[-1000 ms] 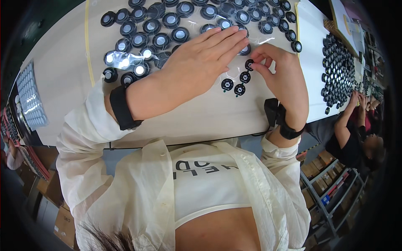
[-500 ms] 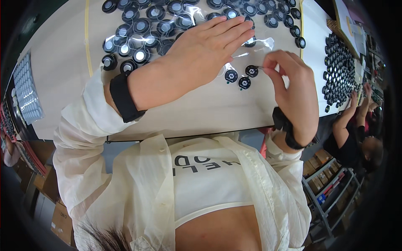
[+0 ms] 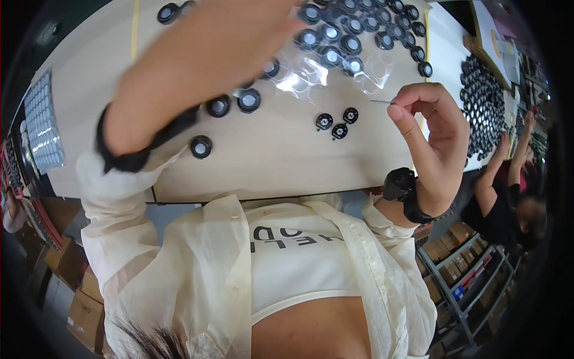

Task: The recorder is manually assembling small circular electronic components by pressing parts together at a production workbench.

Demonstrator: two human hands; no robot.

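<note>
My left hand [image 3: 251,36] sweeps over the far left of the table, smeared by motion, and its fingers cannot be made out clearly. Round black parts with pale centres lie around it, one black round part [image 3: 201,146] standing apart below the wrist. My right hand [image 3: 431,119] is raised at the right, thumb and forefinger pinched on a thin metal needle-like tool [image 3: 381,101] pointing left. Left of its tip, three small black discs [image 3: 339,131] with white marks lie together on the table. Beyond them is a clear plastic sheet [image 3: 302,81] with ring outlines.
Many more black round parts [image 3: 350,44] cover the far middle and right. A plastic-wrapped tray [image 3: 43,128] lies at the far left. Yellow tape [image 3: 134,36] marks the table [image 3: 287,161]. At the right, another person's arms [image 3: 493,164] are near a dense cluster of parts [image 3: 483,107].
My left hand has lifted off the plastic and moved left and back, blurred. Several round parts at the left are shifted. My right hand has drawn back right from the discs, still pinching the tool.
</note>
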